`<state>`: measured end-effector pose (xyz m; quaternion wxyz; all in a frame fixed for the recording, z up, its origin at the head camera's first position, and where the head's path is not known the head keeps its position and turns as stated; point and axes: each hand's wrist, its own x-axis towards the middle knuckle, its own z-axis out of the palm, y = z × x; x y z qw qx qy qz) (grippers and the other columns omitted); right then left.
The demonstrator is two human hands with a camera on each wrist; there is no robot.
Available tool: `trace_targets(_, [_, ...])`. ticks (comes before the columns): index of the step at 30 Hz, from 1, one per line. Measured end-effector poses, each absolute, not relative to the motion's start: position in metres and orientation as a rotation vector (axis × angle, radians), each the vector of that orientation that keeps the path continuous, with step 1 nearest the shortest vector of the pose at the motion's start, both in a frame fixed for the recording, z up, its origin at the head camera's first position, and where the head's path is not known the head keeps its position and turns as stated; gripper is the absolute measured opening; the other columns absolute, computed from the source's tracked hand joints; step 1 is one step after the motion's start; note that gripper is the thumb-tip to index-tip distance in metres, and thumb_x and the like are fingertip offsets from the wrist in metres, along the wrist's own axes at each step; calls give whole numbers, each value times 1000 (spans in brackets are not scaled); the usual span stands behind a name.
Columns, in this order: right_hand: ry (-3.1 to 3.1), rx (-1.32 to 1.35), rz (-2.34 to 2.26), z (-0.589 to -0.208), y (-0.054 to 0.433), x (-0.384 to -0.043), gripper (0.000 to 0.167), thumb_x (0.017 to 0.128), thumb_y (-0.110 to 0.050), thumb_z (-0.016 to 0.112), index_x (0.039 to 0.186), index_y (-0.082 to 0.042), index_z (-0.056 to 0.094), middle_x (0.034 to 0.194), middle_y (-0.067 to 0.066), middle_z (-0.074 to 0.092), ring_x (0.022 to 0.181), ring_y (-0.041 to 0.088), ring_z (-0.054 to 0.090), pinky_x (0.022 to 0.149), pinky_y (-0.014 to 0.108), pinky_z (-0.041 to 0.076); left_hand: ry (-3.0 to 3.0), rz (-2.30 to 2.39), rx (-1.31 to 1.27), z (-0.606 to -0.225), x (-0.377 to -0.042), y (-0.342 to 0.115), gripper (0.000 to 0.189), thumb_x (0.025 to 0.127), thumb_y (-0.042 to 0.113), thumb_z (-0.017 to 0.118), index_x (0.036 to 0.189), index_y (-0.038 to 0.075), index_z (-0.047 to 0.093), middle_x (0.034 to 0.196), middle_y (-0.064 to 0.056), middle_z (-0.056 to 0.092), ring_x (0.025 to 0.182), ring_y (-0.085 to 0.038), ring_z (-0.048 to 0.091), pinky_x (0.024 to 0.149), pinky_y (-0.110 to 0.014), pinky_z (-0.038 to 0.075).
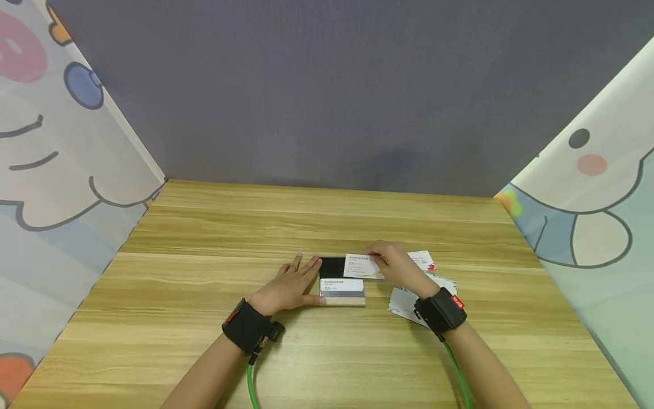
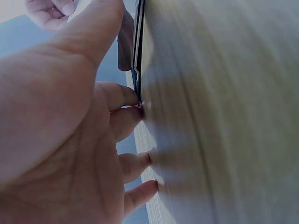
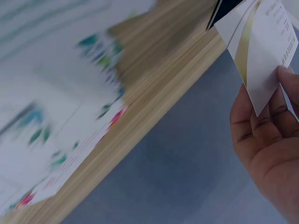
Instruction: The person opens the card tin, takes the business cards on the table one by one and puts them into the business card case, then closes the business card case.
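Observation:
An opened card holder lies on the table, its black inner half at the back. The front half has a business card tucked behind a grey strip. My left hand rests at the holder's left side with its fingers spread, the thumb over the front corner. In the left wrist view its fingertips meet the table beside the holder's thin edge. With thumb and fingers my right hand pinches a white business card that overlaps the black half; the right wrist view shows the card's gold curve.
To the right, under and beside my right wrist, lie several loose printed cards: one with a red flower corner and others with green leaf patterns. A grey panel stands behind the wooden table. Green cables trail from the wrist bands.

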<state>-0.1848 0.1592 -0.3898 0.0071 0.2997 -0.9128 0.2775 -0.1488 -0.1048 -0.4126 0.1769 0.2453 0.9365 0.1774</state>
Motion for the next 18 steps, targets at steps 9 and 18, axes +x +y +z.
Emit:
trace_targets(9, [-2797, 1017, 892, -389, 134, -185, 21, 90, 2, 53, 101, -7, 67, 98, 7, 66, 82, 15, 61, 66, 26, 48, 2657, 477, 678, -415, -150, -104, 88, 83, 57, 53, 148, 11, 16, 155, -4, 10, 140, -38, 2, 110, -55, 15])
trace_targets(18, [-2757, 1055, 907, -391, 118, -184, 19, 87, 4, 55, 99, -6, 67, 96, 8, 67, 86, 18, 63, 69, 27, 50, 2652, 470, 671, -412, -149, -104, 88, 82, 57, 53, 148, 11, 16, 155, -4, 10, 140, -38, 3, 110, -54, 15])
